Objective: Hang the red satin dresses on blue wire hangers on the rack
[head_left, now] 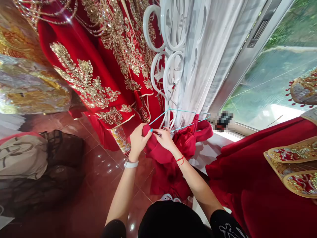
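A plain red garment [173, 155] hangs from a light blue wire hanger [178, 114] and trails down to the floor in front of me. My left hand [137, 140] is closed on a fold of the red cloth near the hanger's left arm. My right hand [163, 138] pinches the same cloth just beside it, fingers pressed together at the hanger's lower wire. A white watch sits on my left wrist and a red string on my right.
Red gowns with gold embroidery [104, 66] hang at the left and back. A white scrolled metal rack [170, 49] and white curtain [213, 59] stand behind the hanger. A window [272, 76] is at right, more red cloth [260, 178] below it, bags [37, 158] at left.
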The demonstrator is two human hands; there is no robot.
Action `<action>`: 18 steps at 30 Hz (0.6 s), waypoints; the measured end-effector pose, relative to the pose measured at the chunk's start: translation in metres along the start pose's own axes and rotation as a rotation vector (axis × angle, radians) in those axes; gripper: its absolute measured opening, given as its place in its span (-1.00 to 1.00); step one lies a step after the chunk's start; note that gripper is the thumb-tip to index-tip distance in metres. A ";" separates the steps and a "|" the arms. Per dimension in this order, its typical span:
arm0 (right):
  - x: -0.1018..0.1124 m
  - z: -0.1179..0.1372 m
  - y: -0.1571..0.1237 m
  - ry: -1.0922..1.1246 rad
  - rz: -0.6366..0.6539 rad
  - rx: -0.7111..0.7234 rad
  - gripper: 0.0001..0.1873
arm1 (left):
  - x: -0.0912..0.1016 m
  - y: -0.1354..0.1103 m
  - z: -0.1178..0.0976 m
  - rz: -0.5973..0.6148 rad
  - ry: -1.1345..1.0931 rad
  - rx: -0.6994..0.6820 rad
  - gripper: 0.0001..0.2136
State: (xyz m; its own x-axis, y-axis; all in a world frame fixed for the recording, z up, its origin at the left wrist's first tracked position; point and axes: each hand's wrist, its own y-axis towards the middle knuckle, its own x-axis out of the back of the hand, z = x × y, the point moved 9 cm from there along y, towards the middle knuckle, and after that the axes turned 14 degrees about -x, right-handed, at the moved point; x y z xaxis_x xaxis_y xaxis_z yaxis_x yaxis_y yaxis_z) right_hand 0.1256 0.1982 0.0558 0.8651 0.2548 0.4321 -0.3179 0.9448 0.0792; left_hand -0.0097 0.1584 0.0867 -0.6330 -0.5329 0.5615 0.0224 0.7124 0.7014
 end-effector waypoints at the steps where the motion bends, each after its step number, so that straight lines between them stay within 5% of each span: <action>1: 0.010 0.001 -0.008 0.095 0.018 0.037 -0.73 | 0.000 0.001 0.002 -0.008 0.013 0.014 -0.75; 4: 0.072 -0.018 -0.043 0.305 -0.085 0.075 -0.75 | -0.001 0.004 0.009 -0.025 0.037 0.045 -0.77; 8: 0.207 -0.078 -0.110 0.229 -0.702 -0.016 -0.79 | -0.004 0.010 0.019 -0.041 0.002 0.036 -0.78; 10: 0.246 -0.100 -0.122 0.171 -0.767 -0.051 -0.66 | -0.004 0.012 0.022 -0.051 -0.025 0.025 -0.79; 14: 0.254 -0.125 -0.100 0.154 -0.495 -0.102 -0.61 | -0.003 0.015 0.024 -0.051 -0.078 0.011 -0.81; 16: 0.254 -0.133 -0.093 0.203 -0.503 -0.119 -0.65 | -0.002 0.017 0.025 -0.054 -0.094 0.010 -0.80; 18: 0.264 -0.141 -0.095 0.261 -0.642 -0.129 -0.64 | 0.000 0.018 0.026 -0.068 -0.100 0.003 -0.80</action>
State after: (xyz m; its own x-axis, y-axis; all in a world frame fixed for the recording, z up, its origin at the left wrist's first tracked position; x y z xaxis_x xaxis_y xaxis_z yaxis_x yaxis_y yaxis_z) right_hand 0.4391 0.2043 0.0355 0.9361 -0.3358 0.1048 0.3216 0.9376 0.1320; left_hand -0.0291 0.1832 0.0880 -0.7073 -0.5318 0.4657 -0.0258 0.6778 0.7348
